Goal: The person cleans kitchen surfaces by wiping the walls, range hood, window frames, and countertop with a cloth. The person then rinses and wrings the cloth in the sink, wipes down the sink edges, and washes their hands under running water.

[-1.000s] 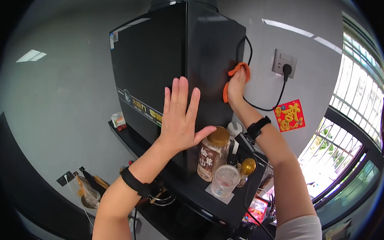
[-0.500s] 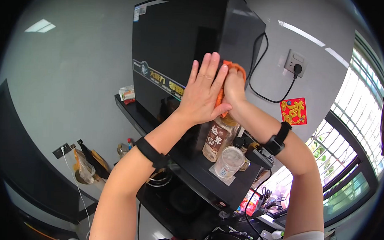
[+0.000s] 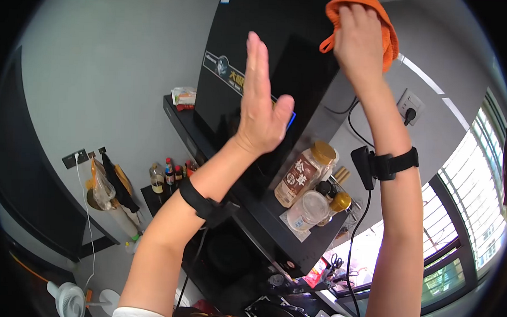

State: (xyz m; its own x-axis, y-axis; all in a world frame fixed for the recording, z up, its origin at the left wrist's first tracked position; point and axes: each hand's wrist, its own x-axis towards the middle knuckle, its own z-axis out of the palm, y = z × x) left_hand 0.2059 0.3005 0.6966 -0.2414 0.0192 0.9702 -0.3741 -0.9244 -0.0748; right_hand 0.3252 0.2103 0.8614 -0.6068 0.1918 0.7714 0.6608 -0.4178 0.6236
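My right hand (image 3: 359, 47) is closed on an orange cloth (image 3: 389, 34), which spreads out around the fingers near the top edge of the view. It is at the upper side edge of a glossy black range hood (image 3: 303, 26). My left hand (image 3: 262, 105) is raised in front of the hood's face, fingers straight and together, thumb apart, holding nothing. Whether it touches the panel I cannot tell. Below the hands, a labelled jar with a gold lid (image 3: 298, 179) and a clear tub (image 3: 308, 211) stand on a black ledge.
A plugged-in cord hangs from a wall socket (image 3: 410, 105) at the right, near a barred window (image 3: 471, 160). Sauce bottles (image 3: 169, 169) stand at the left, and a white packet (image 3: 184, 96) lies on the ledge. Below is a dark cooktop (image 3: 225, 252).
My right hand has moved up and right with the orange cloth, away from beside my left hand. My left hand has turned edge-on. The view has shifted.
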